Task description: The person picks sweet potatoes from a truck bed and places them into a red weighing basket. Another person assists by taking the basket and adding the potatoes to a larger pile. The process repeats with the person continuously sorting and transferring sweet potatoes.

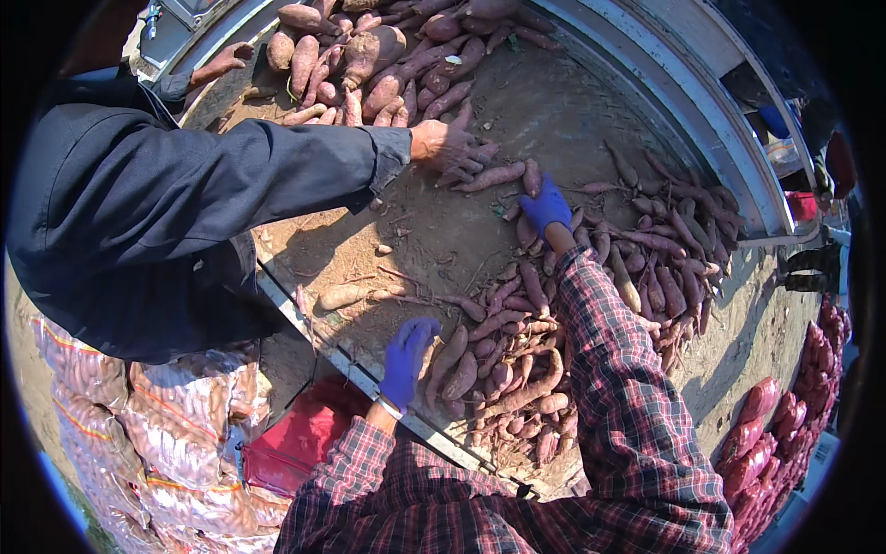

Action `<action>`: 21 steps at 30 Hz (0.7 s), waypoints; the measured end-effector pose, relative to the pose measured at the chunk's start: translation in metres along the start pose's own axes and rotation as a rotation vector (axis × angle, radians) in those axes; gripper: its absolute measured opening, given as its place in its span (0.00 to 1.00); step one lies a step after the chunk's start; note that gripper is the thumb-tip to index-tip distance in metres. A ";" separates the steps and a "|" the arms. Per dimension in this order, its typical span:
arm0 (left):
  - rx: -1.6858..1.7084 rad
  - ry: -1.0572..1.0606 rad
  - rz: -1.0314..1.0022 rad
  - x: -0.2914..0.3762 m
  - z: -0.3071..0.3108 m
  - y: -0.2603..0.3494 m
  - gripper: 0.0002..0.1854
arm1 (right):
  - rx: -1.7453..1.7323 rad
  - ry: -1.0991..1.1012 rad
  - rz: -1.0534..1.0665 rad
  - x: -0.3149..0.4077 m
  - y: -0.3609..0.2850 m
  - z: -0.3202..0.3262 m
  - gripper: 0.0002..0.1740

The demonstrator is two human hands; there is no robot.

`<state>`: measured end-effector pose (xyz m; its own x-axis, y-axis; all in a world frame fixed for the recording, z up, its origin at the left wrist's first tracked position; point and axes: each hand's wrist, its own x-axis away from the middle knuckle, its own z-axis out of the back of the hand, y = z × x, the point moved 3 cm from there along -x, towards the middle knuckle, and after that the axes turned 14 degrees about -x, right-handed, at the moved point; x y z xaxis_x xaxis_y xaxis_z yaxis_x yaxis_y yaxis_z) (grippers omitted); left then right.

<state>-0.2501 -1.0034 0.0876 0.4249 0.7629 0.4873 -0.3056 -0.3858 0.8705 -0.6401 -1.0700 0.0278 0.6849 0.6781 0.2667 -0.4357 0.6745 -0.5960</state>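
Note:
My right hand, in a purple glove, reaches forward over the truck bed. Its thumb and fingers close around the near end of a small reddish sweet potato. Lower and to the left, my left hand, gloved alike, hovers by the bed's near edge with bent fingers. Its palm side is mostly hidden, and a tan patch shows beside it. Just right of it lie a long sweet potato and a pile of small, thin ones. More sweet potatoes are heaped beyond my right forearm.
A co-worker's hand touches sweet potatoes from the left, below a larger heap. The metal side wall curves along the right. Filled clear bags and a red crate stand lower left; red bags lie lower right.

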 end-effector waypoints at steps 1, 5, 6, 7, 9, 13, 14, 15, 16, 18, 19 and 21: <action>0.007 -0.004 -0.018 -0.006 -0.001 0.006 0.15 | -0.068 -0.009 0.010 0.005 -0.003 0.006 0.41; 0.132 -0.092 -0.009 -0.034 -0.003 0.028 0.18 | -0.387 0.015 0.192 0.045 -0.017 0.022 0.41; 0.222 -0.110 -0.003 -0.041 -0.011 0.029 0.20 | -0.431 -0.040 0.196 0.063 -0.029 0.024 0.42; 0.310 -0.130 0.006 -0.049 -0.020 0.028 0.23 | -0.477 -0.094 0.194 0.081 -0.041 0.018 0.42; 0.341 -0.163 -0.055 -0.063 -0.032 0.029 0.35 | -0.514 -0.311 0.279 0.116 -0.055 0.007 0.40; 0.554 -0.295 0.244 -0.071 -0.015 -0.025 0.34 | -0.086 -0.200 0.761 0.081 -0.095 0.000 0.24; 0.629 -0.197 0.234 -0.058 -0.006 -0.014 0.34 | 0.056 -0.063 0.820 0.056 -0.102 0.000 0.24; 0.701 -0.097 0.223 -0.045 0.002 -0.012 0.33 | 0.257 -0.001 0.772 0.032 -0.101 -0.008 0.27; 0.693 -0.119 0.252 -0.033 0.013 -0.017 0.32 | 0.361 0.014 0.732 0.007 -0.089 -0.017 0.29; 0.508 -0.158 0.117 -0.018 0.038 -0.028 0.34 | 0.500 -0.010 0.742 -0.030 -0.058 -0.032 0.27; 0.366 -0.130 0.105 -0.007 0.051 -0.026 0.35 | 0.562 -0.118 0.637 -0.038 -0.052 -0.040 0.21; 0.370 -0.054 0.133 0.025 0.077 -0.031 0.31 | 0.559 -0.089 0.715 -0.022 -0.072 -0.052 0.18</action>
<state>-0.1641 -1.0121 0.0787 0.4495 0.6693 0.5915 -0.0372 -0.6476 0.7611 -0.5931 -1.1486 0.0254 0.1053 0.9934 0.0460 -0.9745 0.1123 -0.1941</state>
